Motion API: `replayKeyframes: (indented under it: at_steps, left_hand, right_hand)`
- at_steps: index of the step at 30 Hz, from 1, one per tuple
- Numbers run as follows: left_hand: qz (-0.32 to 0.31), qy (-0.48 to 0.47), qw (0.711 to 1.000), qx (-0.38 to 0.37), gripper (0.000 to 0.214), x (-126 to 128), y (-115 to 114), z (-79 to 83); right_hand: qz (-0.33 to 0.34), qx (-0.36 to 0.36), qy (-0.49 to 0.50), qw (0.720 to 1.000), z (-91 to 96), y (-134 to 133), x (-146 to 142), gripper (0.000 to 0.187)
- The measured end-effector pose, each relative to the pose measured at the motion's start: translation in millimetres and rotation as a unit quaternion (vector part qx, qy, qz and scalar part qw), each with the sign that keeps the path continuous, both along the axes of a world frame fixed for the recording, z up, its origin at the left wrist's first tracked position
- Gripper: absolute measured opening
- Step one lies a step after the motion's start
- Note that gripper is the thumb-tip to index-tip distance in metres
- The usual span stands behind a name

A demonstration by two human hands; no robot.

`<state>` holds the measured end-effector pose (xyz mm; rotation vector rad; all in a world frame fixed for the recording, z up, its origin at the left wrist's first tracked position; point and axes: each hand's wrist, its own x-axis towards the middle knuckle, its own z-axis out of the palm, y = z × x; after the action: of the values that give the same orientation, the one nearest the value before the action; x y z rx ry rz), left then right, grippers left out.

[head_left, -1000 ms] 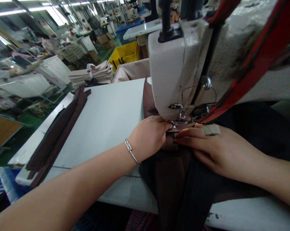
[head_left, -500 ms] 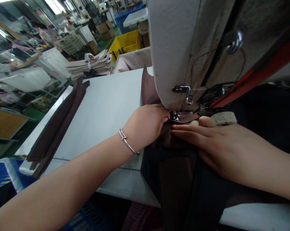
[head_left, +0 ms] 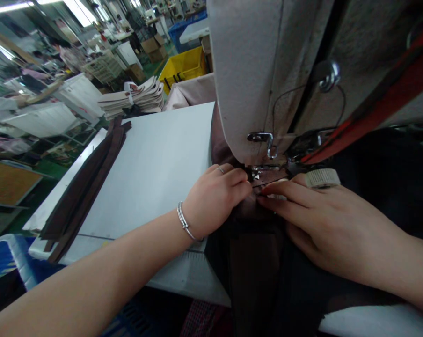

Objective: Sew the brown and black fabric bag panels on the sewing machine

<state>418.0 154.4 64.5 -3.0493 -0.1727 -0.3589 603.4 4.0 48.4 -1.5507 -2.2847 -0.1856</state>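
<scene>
Item, the left hand (head_left: 215, 201): turned since half a second ago, its ring (head_left: 220, 169) now showing; fingers bunched together at the brown fabric (head_left: 248, 208), their hold hidden, so clamping cannot be told. Item, the right hand (head_left: 332, 224), with finger wrap (head_left: 322, 179): fingers, lately straight and side by side, now bent and slightly apart, tips on the same fabric. Location of fabric: at and just before the presser foot (head_left: 256, 175) of the sewing machine (head_left: 246, 70), toward the near edge of the bench (head_left: 162, 159). Black fabric (head_left: 292, 290) drapes over that near edge; brown strips (head_left: 85, 187) lie along the left edge. Significance, as judged: a small readjustment of grip and fabric edge, the piece staying at the foot.
</scene>
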Motion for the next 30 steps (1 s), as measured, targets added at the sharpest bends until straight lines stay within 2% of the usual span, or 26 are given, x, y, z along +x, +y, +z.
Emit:
replayKeyframes:
  at_steps: [4, 7, 10, 13, 17, 20, 24, 30]
  left_hand:
    - [-0.058, 0.006, 0.997, 0.051, 0.023, -6.5, 2.2, -8.5]
    - [-0.084, 0.004, 0.995, 0.05, 0.025, -8.3, 14.1, -11.7]
    - [-0.105, 0.025, 0.994, 0.032, 0.027, -7.6, 24.2, -8.4]
    - [-0.082, 0.062, 0.995, -0.004, 0.025, -3.2, 19.1, 3.6]
    - [-0.001, 0.101, 0.995, -0.024, 0.024, 5.2, -9.3, 17.4]
    - [0.03, 0.088, 0.996, -0.017, 0.024, 7.3, -25.6, 12.5]
    - [0.015, 0.035, 0.999, -0.025, 0.03, 2.4, -27.5, -2.8]
    - [0.009, 0.03, 0.999, -0.018, 0.028, -1.2, -22.7, -9.7]
  right_hand:
    - [-0.054, -0.008, 0.008, 0.999, 1.7, -3.2, 0.9, 0.042]
    - [-0.076, -0.024, -0.002, 0.997, 4.9, -2.9, -5.2, 0.042]
    - [-0.081, -0.018, -0.007, 0.996, 5.4, -2.6, -12.4, 0.041]
    - [-0.079, -0.022, -0.007, 0.997, 3.8, -3.9, -14.5, 0.044]
    - [-0.061, -0.031, 0.01, 0.998, 7.5, -5.6, -5.2, 0.032]
    - [-0.105, -0.04, -0.029, 0.993, 14.4, -5.8, 7.3, 0.025]
    - [-0.166, -0.067, -0.06, 0.982, 17.3, -2.2, 20.3, 0.022]
    - [-0.098, -0.09, 0.106, 0.985, 19.6, 19.7, 26.0, 0.029]
